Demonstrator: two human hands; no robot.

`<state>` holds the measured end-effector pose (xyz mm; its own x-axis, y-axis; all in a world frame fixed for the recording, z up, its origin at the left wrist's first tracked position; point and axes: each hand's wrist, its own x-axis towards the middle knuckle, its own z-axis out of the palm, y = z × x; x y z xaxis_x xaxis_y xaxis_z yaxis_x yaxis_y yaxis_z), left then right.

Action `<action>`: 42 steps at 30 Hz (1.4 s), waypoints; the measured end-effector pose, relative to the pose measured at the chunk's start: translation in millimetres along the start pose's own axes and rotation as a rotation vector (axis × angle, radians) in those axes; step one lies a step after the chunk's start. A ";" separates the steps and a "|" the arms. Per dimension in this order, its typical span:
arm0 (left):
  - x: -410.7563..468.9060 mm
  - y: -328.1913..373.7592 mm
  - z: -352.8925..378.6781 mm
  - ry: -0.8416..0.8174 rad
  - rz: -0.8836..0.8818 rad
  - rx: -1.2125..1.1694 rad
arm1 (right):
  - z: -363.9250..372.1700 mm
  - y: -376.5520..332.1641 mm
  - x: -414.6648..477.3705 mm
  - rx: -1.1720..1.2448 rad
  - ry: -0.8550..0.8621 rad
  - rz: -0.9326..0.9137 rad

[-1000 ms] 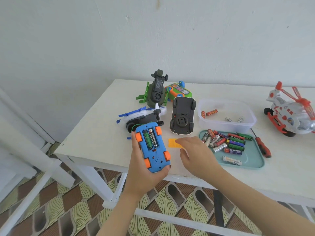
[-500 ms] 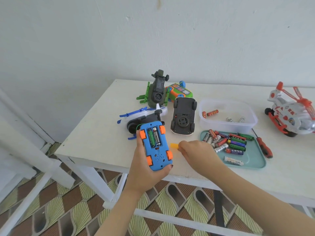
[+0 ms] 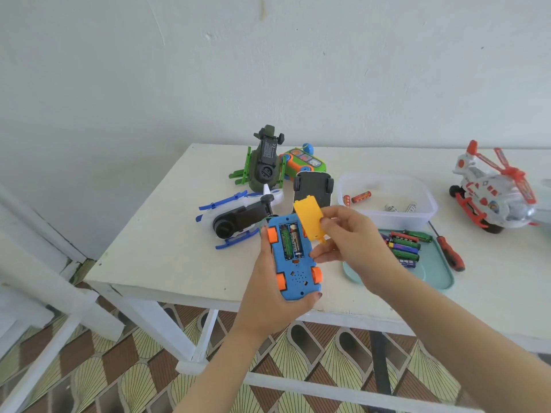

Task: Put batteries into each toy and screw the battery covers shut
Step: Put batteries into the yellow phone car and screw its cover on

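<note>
Your left hand (image 3: 268, 296) cradles the blue toy car (image 3: 295, 272) belly-up over the near edge of the white table (image 3: 167, 248), fingers wrapped round its body. Two batteries (image 3: 289, 242) lie side by side in its open compartment. Your right hand (image 3: 348, 242) pinches the yellow battery cover (image 3: 308, 219) between thumb and fingers, holding it tilted at the car's 1 o'clock, just beside the compartment and not seated on it. At 3 o'clock from the car, a teal tray (image 3: 435, 274) holds loose batteries (image 3: 407, 248), and a red-handled screwdriver (image 3: 451, 253) lies on the table along its right rim. A clear tub (image 3: 387, 217) with a few more cells stands at 2 o'clock. A black toy car (image 3: 313, 186) lies upside down at 12 o'clock, with a blue-and-white helicopter (image 3: 238, 216) at 10 o'clock. A green helicopter (image 3: 262, 168) and a green-and-orange toy (image 3: 304, 162) lie beyond them. A red-and-white helicopter (image 3: 492, 192) stands well apart at the table's right.
</note>
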<state>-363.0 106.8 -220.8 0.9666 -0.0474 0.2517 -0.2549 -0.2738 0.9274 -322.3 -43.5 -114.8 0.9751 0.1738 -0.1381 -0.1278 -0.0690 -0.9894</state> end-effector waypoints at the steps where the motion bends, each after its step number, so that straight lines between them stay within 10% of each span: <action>1: 0.9 0.6 2.5 -0.009 0.006 0.001 | -0.2 -1.5 -1.4 -0.009 -0.016 0.016; 42: 9.7 -5.0 17.5 -0.053 0.016 0.080 | -0.3 15.7 -5.8 -0.136 0.123 0.071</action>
<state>-352.0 90.8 -227.8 0.9630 -0.1025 0.2493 -0.2695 -0.3479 0.8980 -329.9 -45.9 -129.5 0.9803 0.0434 -0.1927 -0.1796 -0.2100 -0.9611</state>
